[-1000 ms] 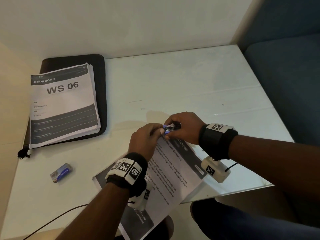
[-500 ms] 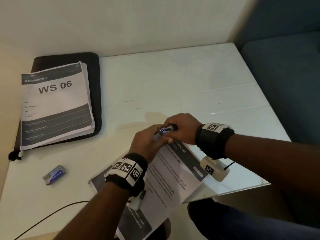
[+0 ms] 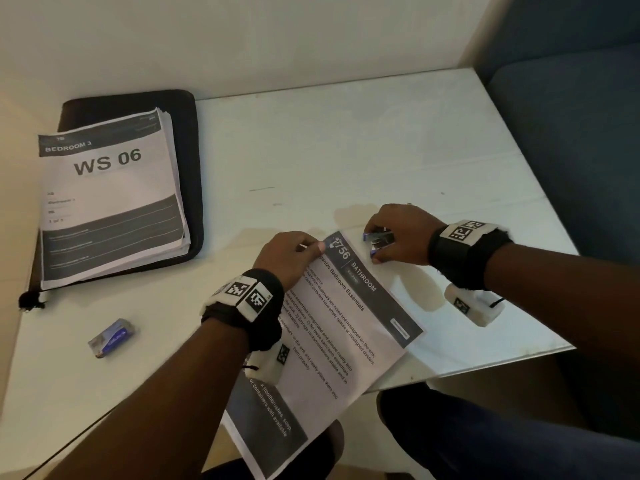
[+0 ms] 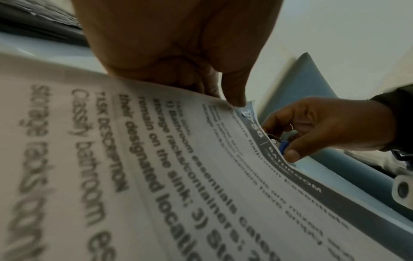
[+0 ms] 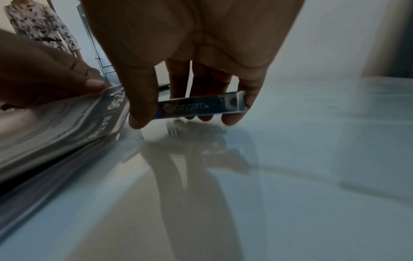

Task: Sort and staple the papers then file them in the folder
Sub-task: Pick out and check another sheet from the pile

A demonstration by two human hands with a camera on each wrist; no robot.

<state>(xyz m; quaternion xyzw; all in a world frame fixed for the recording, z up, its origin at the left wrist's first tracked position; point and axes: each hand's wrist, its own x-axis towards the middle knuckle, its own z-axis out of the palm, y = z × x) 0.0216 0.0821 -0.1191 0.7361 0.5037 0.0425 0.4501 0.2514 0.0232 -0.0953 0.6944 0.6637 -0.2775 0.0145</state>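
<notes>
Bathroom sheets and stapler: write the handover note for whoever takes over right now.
Left hand: pinches the top corner of the bathroom sheets, which lie on the white table and overhang its near edge.
Right hand: grips the small metal stapler just off that corner, low over the table.
The WS 06 stack lies on the closed black folder at the far left; a small blue staple box lies near it.
Done: bathroom set gathered; I cannot tell whether a staple is in.
Left: check the corner, staple the rest, file everything in the folder.
</notes>
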